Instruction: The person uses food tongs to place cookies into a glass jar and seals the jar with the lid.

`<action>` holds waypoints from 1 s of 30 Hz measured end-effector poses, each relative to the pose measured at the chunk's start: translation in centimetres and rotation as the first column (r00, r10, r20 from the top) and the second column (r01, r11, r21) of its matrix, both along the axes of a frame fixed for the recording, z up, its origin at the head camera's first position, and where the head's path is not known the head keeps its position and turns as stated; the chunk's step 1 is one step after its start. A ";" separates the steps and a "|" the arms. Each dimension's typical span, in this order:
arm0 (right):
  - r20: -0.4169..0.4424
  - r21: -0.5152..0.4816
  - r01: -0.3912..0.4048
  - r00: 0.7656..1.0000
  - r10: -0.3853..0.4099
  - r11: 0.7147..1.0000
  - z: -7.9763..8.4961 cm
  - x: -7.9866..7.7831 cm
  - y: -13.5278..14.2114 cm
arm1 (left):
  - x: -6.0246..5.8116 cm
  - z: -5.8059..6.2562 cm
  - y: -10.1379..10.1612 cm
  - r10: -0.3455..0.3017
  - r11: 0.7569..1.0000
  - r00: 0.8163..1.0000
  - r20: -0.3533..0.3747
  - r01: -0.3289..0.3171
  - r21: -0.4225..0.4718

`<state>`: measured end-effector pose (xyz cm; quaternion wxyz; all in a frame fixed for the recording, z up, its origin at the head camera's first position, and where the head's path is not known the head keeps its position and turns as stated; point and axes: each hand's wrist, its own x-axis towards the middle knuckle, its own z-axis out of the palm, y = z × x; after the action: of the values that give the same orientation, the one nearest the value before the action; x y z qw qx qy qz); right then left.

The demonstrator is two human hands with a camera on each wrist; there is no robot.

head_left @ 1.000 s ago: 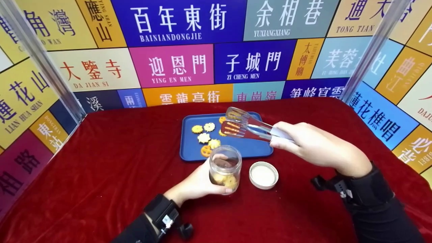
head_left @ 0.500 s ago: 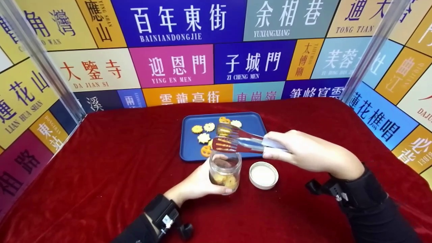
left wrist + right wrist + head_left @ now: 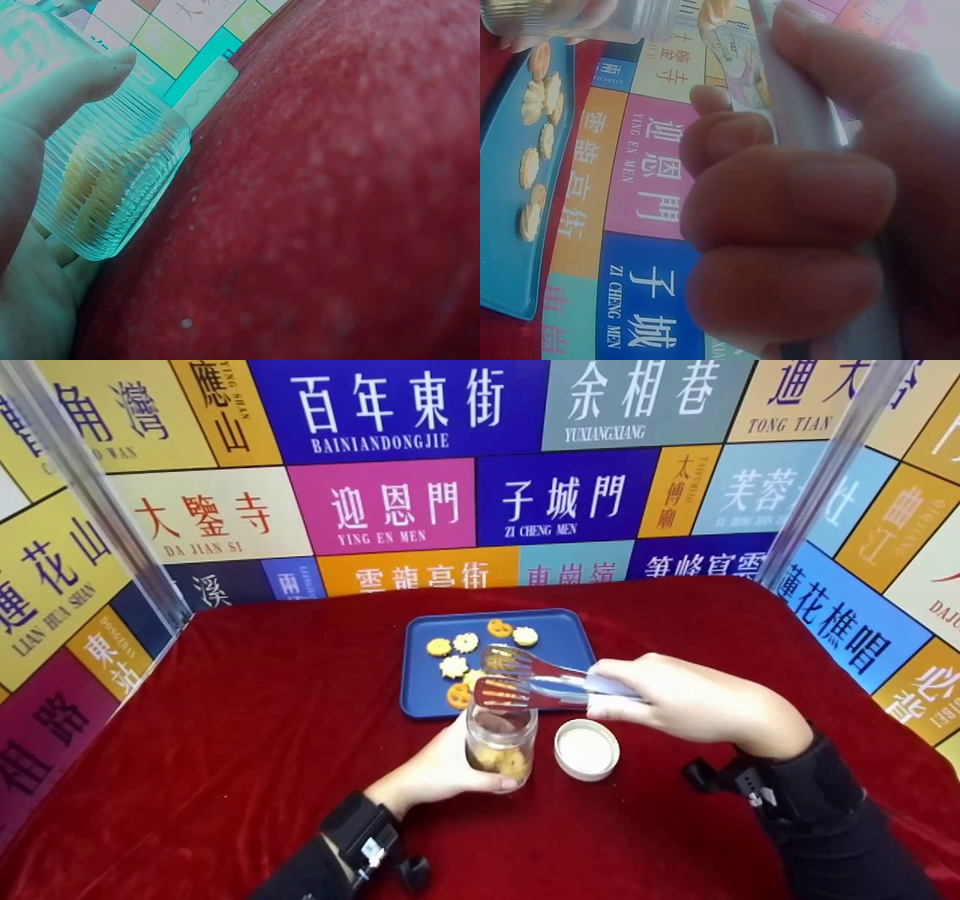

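My left hand grips a clear jar upright on the red cloth, with several cookies in its lower part. Ribbed jar walls show in the left wrist view, thumb laid across them. My right hand holds metal tongs by the handles. Their slotted ends are slightly apart, over the jar's mouth. By those ends, a pale cookie shows in the right wrist view; how it is held is partly hidden. Behind the jar, a blue tray bears several cookies and pretzel-shaped biscuits.
A round white lid lies inside-up to the right of the jar. Red cloth covers the table. Beyond it stands a wall of coloured name panels, with metal posts at the corners.
The tongs have moved from over the tray, left and towards me, to above the jar's mouth, and lately dipped slightly. The left hand and jar have stayed still.
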<state>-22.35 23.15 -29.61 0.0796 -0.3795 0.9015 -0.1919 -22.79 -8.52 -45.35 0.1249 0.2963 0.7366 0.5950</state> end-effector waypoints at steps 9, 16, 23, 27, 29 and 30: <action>0.043 0.015 0.013 0.999 -0.014 1.000 0.3 0.3 0.0 | 0.0 -0.1 -0.1 0.012 1.000 1.000 -0.008 -0.012 -0.012; 0.038 0.014 0.003 0.999 -0.004 1.000 0.4 0.4 -0.2 | 0.0 -0.1 -0.1 0.016 1.000 1.000 -0.009 -0.016 -0.016; 0.044 0.024 0.001 0.999 -0.002 1.000 0.4 0.4 -0.2 | 0.1 0.0 0.0 0.014 1.000 1.000 0.007 -0.014 -0.009; 0.053 0.010 0.008 0.999 -0.009 1.000 0.5 0.4 -0.2 | -0.1 -0.2 0.0 -0.002 1.000 1.000 0.010 0.002 0.011; 0.056 0.003 0.015 0.998 -0.016 1.000 0.6 0.5 -0.1 | -0.1 -0.2 0.0 -0.011 1.000 1.000 0.014 0.011 0.026; 0.056 0.003 0.020 0.998 -0.020 1.000 0.6 0.4 -0.1 | -0.2 -0.2 0.0 -0.014 0.999 1.000 0.017 0.014 0.033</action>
<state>-21.90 23.04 -29.03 0.1031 -0.3649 0.9029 -0.2023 -22.94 -8.48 -45.58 0.1305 0.2982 0.7235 0.6087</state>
